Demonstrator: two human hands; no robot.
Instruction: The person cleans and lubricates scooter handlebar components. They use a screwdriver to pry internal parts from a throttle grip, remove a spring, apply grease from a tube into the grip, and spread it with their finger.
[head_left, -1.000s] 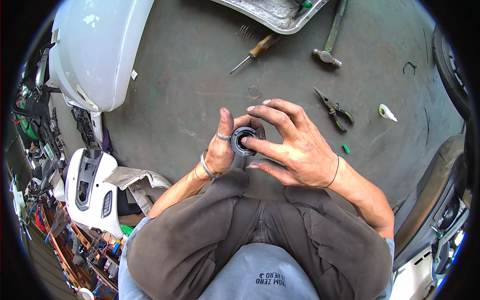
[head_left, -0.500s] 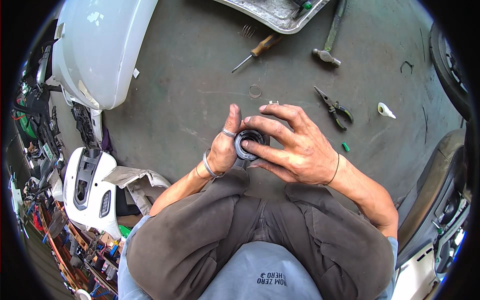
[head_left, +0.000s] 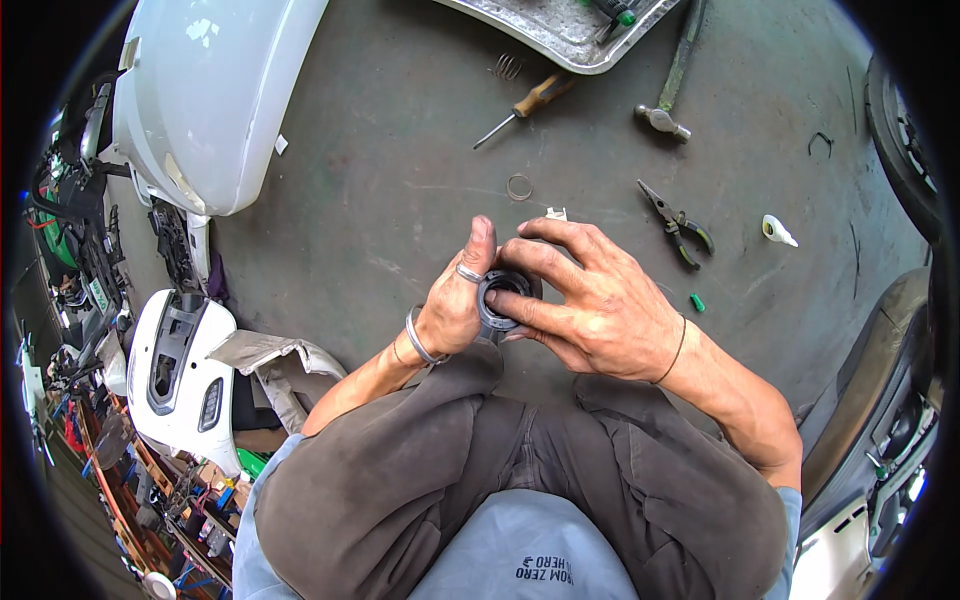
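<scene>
Between my hands is a dark, ring-shaped cylindrical part [head_left: 487,321] with a hollow centre; its exact kind does not show. My left hand [head_left: 456,298] is wrapped against its left side, thumb pointing up, with a ring and a metal bangle on. From the right, my right hand [head_left: 605,305] reaches over it, one finger dipping into the opening and the others curled round the far and right side. Much of the part is hidden under those fingers. Just beyond the right fingers a small white piece [head_left: 556,213] lies on the floor, near a thin wire ring [head_left: 519,187].
A screwdriver [head_left: 540,96], coil spring [head_left: 508,67], ball-peen hammer [head_left: 662,121], pliers [head_left: 680,225], small white bottle [head_left: 777,230] and green cap [head_left: 697,302] lie about. Ahead stands a metal tray [head_left: 590,62]. White body panels [head_left: 215,100] fill the left; a tyre [head_left: 897,150] and seat [head_left: 865,370] the right.
The floor items and both hands sit slightly further right in the picture, as the whole view has shifted. My grip on the dark part looks nearly the same.
</scene>
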